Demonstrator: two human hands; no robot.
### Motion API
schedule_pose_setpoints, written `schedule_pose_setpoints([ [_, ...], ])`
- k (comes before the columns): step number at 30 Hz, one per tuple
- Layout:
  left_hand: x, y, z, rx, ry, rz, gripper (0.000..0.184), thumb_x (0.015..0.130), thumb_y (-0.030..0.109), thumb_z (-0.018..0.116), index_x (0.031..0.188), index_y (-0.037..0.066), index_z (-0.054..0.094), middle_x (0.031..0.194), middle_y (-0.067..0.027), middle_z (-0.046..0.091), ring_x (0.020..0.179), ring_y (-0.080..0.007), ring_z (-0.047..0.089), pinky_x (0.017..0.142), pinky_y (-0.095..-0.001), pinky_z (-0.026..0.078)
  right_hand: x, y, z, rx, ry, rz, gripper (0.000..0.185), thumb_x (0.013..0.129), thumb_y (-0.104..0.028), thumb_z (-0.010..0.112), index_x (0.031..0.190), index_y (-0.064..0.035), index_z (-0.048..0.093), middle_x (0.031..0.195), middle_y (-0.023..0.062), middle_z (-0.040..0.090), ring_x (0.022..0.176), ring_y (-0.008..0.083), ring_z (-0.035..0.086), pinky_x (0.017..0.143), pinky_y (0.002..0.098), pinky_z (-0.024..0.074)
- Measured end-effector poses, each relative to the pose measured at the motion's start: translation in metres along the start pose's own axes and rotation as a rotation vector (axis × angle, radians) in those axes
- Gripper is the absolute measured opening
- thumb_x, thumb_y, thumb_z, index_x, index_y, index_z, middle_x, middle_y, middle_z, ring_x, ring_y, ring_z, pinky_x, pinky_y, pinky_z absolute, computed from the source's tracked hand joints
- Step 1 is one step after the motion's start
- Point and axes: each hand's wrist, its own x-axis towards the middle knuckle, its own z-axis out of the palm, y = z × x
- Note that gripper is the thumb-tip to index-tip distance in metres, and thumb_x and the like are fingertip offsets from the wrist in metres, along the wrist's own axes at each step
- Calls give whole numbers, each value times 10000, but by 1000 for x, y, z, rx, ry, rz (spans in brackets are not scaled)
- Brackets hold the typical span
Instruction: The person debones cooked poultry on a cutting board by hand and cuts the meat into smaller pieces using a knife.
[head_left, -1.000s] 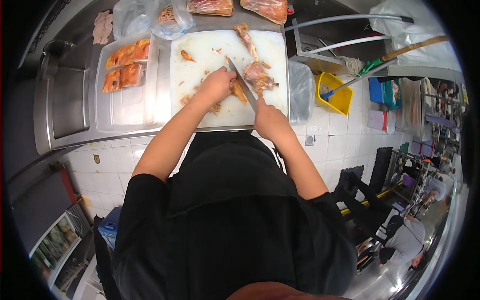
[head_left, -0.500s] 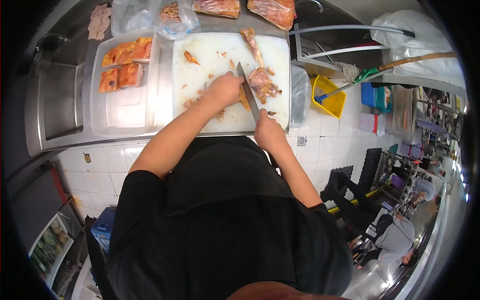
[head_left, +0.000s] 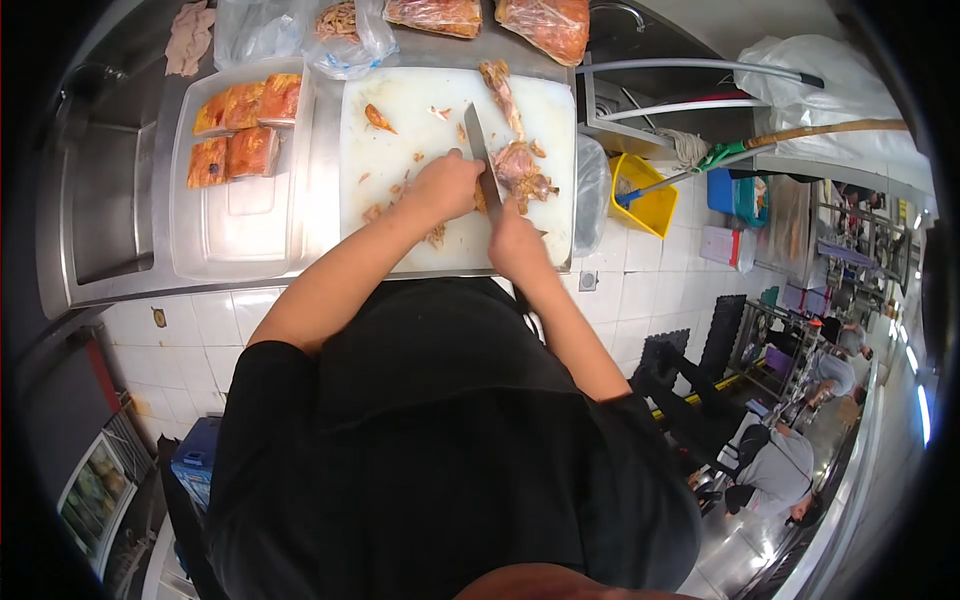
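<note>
My right hand (head_left: 520,246) grips a long knife (head_left: 478,138), its blade pointing away from me over the white cutting board (head_left: 390,95). Close against the blade's left side is my left hand (head_left: 449,186), fingers curled down onto a piece of cooked meat (head_left: 481,202) that is mostly hidden beneath hand and blade. Right of the knife lies a meaty bone chunk (head_left: 520,170), with a long bone (head_left: 500,92) above it. Meat scraps (head_left: 374,213) lie by my left wrist, and an orange-brown piece (head_left: 378,117) rests at the board's upper left.
Left of the board stands a clear plastic tub (head_left: 195,262) with several roasted meat blocks (head_left: 252,152). Wrapped meat (head_left: 433,14) and a plastic bag of shreds (head_left: 345,55) sit behind. A sink (head_left: 115,200) is far left, a yellow bucket (head_left: 655,212) right. Co-workers (head_left: 780,470) are farther right.
My right hand and the knife have shifted slightly left and up, bringing the blade nearer my left hand. The view has moved a little.
</note>
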Motion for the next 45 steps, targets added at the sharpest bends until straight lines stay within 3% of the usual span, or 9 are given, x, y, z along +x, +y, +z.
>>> schedule_pose_setpoints([
  [5, 0, 0, -1, -28, 22, 23, 265, 718, 62, 651, 983, 50, 643, 897, -222, 604, 858, -382, 630, 787, -449, 527, 16, -6, -19, 48, 69, -57, 302, 831, -32, 464, 1108, 83, 429, 895, 356, 629, 875, 503, 628, 766, 549, 502],
  [7, -1, 0, -2, -38, 50, 29, 253, 722, 64, 654, 974, 50, 640, 903, -223, 604, 851, -384, 630, 783, -452, 527, 0, -11, -35, 9, -44, 35, 302, 831, -33, 473, 1104, 85, 426, 904, 364, 619, 877, 508, 618, 781, 567, 485],
  [12, 0, -4, 1, -19, 42, 5, 238, 732, 73, 661, 967, 50, 629, 934, -223, 603, 850, -391, 632, 776, -455, 526, 30, -10, -1, 112, 137, -99, 336, 831, -12, 487, 1141, 96, 417, 905, 354, 619, 900, 515, 608, 804, 569, 475],
  [17, -4, -2, 1, -77, 81, 16, 258, 732, 42, 644, 989, 44, 616, 919, -233, 600, 877, -401, 629, 781, -457, 523, 18, -6, -2, 140, 45, 8, 297, 829, -25, 497, 1102, 72, 431, 900, 364, 613, 858, 530, 596, 787, 592, 456],
  [20, -5, -1, -3, -82, 47, 21, 234, 737, 24, 630, 970, 44, 613, 920, -235, 600, 873, -400, 622, 785, -464, 515, 47, 5, 16, 166, 182, -118, 336, 847, -49, 517, 1154, 70, 449, 890, 353, 621, 860, 514, 609, 776, 577, 465],
  [27, 0, -14, -1, -71, 30, -43, 253, 732, -33, 622, 981, 14, 615, 992, -222, 602, 957, -390, 629, 829, -458, 524, 25, -8, -40, 52, 130, -148, 303, 867, -68, 516, 1138, 58, 467, 933, 334, 635, 870, 500, 620, 788, 551, 484],
  [34, -3, -8, 0, -72, 82, -19, 137, 770, 3, 620, 906, 5, 628, 1007, -186, 582, 938, -372, 613, 817, -451, 508, 2, -22, -38, 19, -70, 0, 291, 830, -32, 470, 1108, 51, 455, 930, 361, 622, 912, 511, 612, 819, 560, 474],
  [43, -1, -18, 6, -61, 145, 57, 107, 803, 79, 618, 880, 12, 651, 950, -185, 596, 891, -378, 627, 776, -460, 517, 20, -18, -32, 48, -17, -84, 312, 831, -40, 478, 1118, 77, 445, 924, 367, 616, 905, 511, 609, 823, 555, 473],
  [45, -3, -17, 6, -55, 169, 67, 114, 795, 94, 629, 873, 14, 651, 942, -183, 598, 881, -376, 629, 766, -460, 519, 19, -3, -10, 62, 133, -189, 242, 876, -69, 500, 1055, 93, 486, 939, 374, 604, 910, 515, 592, 835, 568, 448],
])
